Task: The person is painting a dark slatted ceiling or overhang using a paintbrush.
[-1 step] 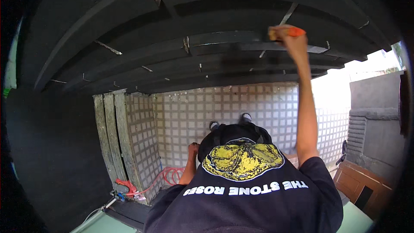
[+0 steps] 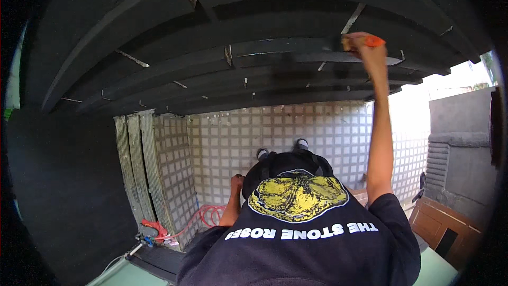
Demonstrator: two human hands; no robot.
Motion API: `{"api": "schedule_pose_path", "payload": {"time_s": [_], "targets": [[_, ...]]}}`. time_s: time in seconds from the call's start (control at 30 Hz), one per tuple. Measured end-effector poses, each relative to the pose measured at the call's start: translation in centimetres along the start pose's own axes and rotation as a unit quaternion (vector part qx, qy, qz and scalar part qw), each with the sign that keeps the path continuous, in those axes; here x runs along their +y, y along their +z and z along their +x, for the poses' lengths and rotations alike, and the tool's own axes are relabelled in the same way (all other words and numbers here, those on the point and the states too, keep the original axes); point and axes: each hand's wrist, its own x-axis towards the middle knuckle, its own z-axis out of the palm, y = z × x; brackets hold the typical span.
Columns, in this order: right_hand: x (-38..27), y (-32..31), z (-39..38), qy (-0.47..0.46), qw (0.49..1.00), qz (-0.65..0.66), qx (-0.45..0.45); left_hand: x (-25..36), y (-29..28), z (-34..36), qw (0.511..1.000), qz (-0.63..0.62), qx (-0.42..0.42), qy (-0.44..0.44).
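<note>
At the upper right my right hand (image 2: 370,53) is closed around a paintbrush (image 2: 375,41) with an orange handle. Its bristle end points left and blurs into the dark surface. The brush is at a black slatted panel (image 2: 296,16), along one of its long boards (image 2: 280,45), where a shiny wet-looking streak shows left of the brush. Low beside my left hip hangs my left hand (image 2: 236,182). Its fingers are mostly hidden against my dark clothes, so I cannot see whether it holds anything.
Below the panel is a floor of pale square tiles (image 2: 227,132). On the left stand grooved grey boards (image 2: 138,164), with a red hose (image 2: 209,214) coiled near their lower end. A brown panelled piece (image 2: 442,225) lies at the lower right, by a grey wall (image 2: 460,116).
My right hand and the paintbrush have moved a little to the right along the board. My left hand is where it was.
</note>
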Motion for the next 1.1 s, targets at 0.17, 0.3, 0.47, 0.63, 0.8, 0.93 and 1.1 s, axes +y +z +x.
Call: {"api": "schedule_pose_path", "payload": {"time_s": [0.17, 0.3, 0.47, 0.63, 0.8, 0.93, 1.1], "targets": [[0.4, -6.1, 0.2, -0.071, 0.97, -0.212, 0.095, 0.4, 0.1, 2.2, 0.99, -0.088, 0.039, -0.104], [-2.0, 0.9, -2.6, -0.179, 0.932, -0.31, 0.06, 1.0, -0.3, 2.6, 0.989, -0.072, 0.034, -0.125], [-6.6, 15.1, -6.6, -0.401, 0.882, -0.242, 0.047, 0.5, -0.1, 1.6, 0.999, 0.002, 0.021, -0.049], [-11.6, 21.9, -7.4, -0.293, 0.941, -0.13, -0.111, -1.3, 2.3, -0.4, 0.988, -0.103, 0.076, -0.087], [-10.0, 20.9, -4.8, -0.174, 0.98, -0.018, -0.096, -1.7, 2.8, -2.0, 0.997, -0.023, 0.024, -0.07], [-7.5, 15.2, -3.0, -0.101, 0.992, -0.041, -0.065, -1.2, 1.6, -3.2, 0.997, -0.013, -0.02, -0.077], [-9.4, 11.7, -3.3, -0.135, 0.978, -0.156, -0.02, -1.2, 1.1, -2.2, 0.998, -0.02, 0.023, -0.049]]}}
